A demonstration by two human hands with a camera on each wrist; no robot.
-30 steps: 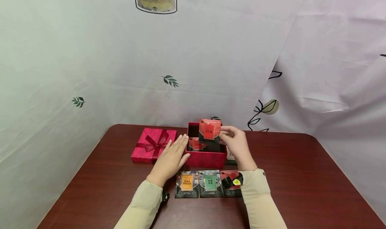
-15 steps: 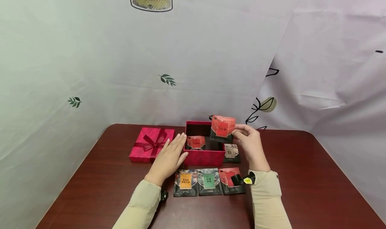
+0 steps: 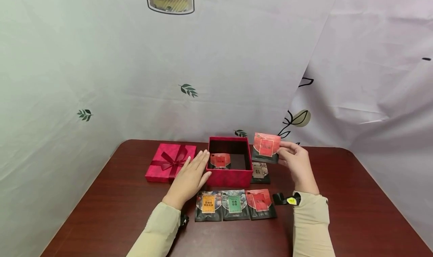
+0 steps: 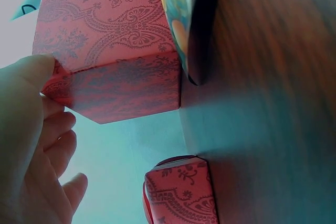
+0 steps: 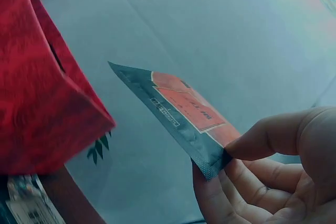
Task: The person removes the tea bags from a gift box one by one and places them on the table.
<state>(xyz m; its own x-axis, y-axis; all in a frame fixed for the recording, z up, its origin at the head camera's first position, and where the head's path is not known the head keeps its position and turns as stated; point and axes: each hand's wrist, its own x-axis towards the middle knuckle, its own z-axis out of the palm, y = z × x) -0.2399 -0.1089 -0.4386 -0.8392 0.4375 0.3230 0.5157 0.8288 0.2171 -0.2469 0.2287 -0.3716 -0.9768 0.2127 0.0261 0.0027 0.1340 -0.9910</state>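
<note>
My right hand (image 3: 299, 167) pinches a red-and-black tea sachet (image 3: 266, 147) by its right edge, just right of the open box; in the right wrist view thumb and fingers meet at one corner of the sachet (image 5: 189, 109). My left hand (image 3: 189, 180) rests with straight fingers against the left side of the red patterned box (image 3: 230, 178). In the left wrist view, its thumb touches a corner of the box (image 4: 126, 87). Another red tea sachet (image 3: 220, 161) lies inside the box at the left.
The box's lid (image 3: 169, 167), tied with a ribbon bow, lies left of the box. In front lie an orange-label sachet (image 3: 208, 208), a green-label sachet (image 3: 235, 206) and a red sachet (image 3: 261, 205). A beige-label sachet (image 3: 259, 173) lies right of the box, partly hidden.
My right hand has carried the red tea sachet from above the box out to the right, past its right wall. My left hand stays at the box's left side.
</note>
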